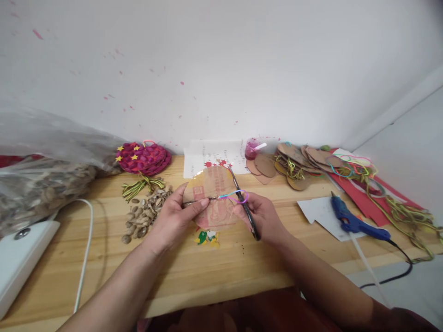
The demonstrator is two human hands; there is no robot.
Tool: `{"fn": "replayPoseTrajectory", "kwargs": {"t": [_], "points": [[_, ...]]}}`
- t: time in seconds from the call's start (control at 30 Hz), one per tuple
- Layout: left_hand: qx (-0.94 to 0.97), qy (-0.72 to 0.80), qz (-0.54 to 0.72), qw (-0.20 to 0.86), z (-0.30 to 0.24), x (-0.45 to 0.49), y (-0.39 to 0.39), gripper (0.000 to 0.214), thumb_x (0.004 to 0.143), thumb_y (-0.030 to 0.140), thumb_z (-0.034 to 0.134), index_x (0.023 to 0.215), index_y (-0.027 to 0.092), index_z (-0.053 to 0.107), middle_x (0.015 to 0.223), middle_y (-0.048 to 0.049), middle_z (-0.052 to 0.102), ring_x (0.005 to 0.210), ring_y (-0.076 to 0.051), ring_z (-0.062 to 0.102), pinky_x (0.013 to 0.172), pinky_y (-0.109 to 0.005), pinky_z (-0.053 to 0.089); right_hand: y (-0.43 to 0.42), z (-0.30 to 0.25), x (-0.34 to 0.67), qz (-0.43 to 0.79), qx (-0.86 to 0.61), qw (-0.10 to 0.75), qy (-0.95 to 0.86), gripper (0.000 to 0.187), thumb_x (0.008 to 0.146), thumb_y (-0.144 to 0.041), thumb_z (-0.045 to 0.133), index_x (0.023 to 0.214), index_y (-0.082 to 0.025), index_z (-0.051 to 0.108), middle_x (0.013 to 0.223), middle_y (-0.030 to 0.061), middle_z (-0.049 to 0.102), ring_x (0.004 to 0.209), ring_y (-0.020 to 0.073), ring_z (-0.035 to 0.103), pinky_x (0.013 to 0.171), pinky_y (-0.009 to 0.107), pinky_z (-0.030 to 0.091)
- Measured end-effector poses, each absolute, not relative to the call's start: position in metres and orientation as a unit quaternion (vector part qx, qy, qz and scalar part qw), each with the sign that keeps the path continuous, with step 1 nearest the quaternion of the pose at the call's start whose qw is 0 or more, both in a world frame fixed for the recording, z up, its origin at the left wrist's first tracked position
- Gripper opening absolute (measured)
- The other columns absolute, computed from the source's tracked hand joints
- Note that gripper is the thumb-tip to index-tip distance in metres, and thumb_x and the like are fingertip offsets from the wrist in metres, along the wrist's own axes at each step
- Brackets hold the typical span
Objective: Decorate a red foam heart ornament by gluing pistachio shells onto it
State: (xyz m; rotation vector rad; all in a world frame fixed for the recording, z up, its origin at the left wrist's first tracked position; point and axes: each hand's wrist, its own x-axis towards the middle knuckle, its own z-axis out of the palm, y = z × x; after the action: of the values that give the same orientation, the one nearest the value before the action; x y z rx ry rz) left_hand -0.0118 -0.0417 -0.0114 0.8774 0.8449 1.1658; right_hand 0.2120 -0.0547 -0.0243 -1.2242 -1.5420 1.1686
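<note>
My left hand (176,212) grips a round cardboard disc (214,184) with red print by its left side, thumb on top. A dark strand runs across the disc from under the thumb and meets a blue and purple cord loop (230,195). My right hand (265,214) is closed around black-handled scissors (246,207), blades pointing away from me. The cord loop reaches the scissors and the right fingers; whether the fingers pinch it cannot be made out. Below the disc lie small green, yellow and white cut pieces (207,238).
Nutshells (145,214) and purple decorated discs (143,158) lie left, near a plastic bag (44,180) and a white box (26,263). Behind are paper (194,159) and a purple cup (252,150). Rightward are cardboard discs (294,154), cords (398,212) and a blue glue gun (356,223).
</note>
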Motion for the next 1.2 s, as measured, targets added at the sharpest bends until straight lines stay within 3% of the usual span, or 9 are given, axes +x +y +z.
{"fn": "replayPoseTrajectory", "kwargs": {"t": [0.23, 0.5, 0.8, 1.2], "points": [[0.435, 0.388, 0.525, 0.620, -0.017, -0.022, -0.035, 0.053, 0.076, 0.025, 0.088, 0.124, 0.025, 0.065, 0.109, -0.0024, 0.077, 0.091, -0.017, 0.073, 0.085, -0.028, 0.060, -0.056, -0.017, 0.212, 0.493, -0.486, 0.412, -0.592, 0.038, 0.081, -0.050, 0.076, 0.073, -0.020, 0.054, 0.067, -0.0057, 0.040, 0.063, 0.0110, 0.033, 0.057, 0.027, 0.026], [0.464, 0.406, 0.549, 0.564, -0.015, -0.031, -0.031, 0.063, 0.077, 0.025, 0.087, 0.133, 0.031, 0.061, 0.103, 0.0015, 0.073, 0.082, -0.014, 0.067, 0.075, -0.023, 0.056, -0.056, -0.005, 0.212, 0.491, -0.507, 0.396, -0.588, 0.042, 0.073, -0.046, 0.082, 0.064, -0.022, 0.049, 0.059, -0.0074, 0.037, 0.057, 0.0098, 0.030, 0.052, 0.026, 0.024], [0.477, 0.403, 0.533, 0.570, -0.008, -0.038, -0.030, 0.065, 0.077, 0.026, 0.086, 0.137, 0.033, 0.060, 0.094, 0.0023, 0.069, 0.062, -0.009, 0.056, 0.053, -0.017, 0.047, -0.058, -0.006, 0.213, 0.481, -0.507, 0.389, -0.600, 0.038, 0.075, -0.040, 0.082, 0.064, -0.021, 0.052, 0.059, -0.0071, 0.040, 0.056, 0.0094, 0.033, 0.051, 0.025, 0.024], [0.510, 0.409, 0.492, 0.575, -0.003, -0.044, -0.031, 0.060, 0.074, 0.026, 0.087, 0.130, 0.029, 0.067, 0.095, -0.0025, 0.071, 0.072, -0.016, 0.063, 0.056, -0.021, 0.053, -0.059, -0.006, 0.216, 0.462, -0.511, 0.363, -0.627, 0.047, 0.076, -0.047, 0.082, 0.064, -0.022, 0.044, 0.062, -0.0070, 0.032, 0.059, 0.0099, 0.028, 0.052, 0.026, 0.021]]}}
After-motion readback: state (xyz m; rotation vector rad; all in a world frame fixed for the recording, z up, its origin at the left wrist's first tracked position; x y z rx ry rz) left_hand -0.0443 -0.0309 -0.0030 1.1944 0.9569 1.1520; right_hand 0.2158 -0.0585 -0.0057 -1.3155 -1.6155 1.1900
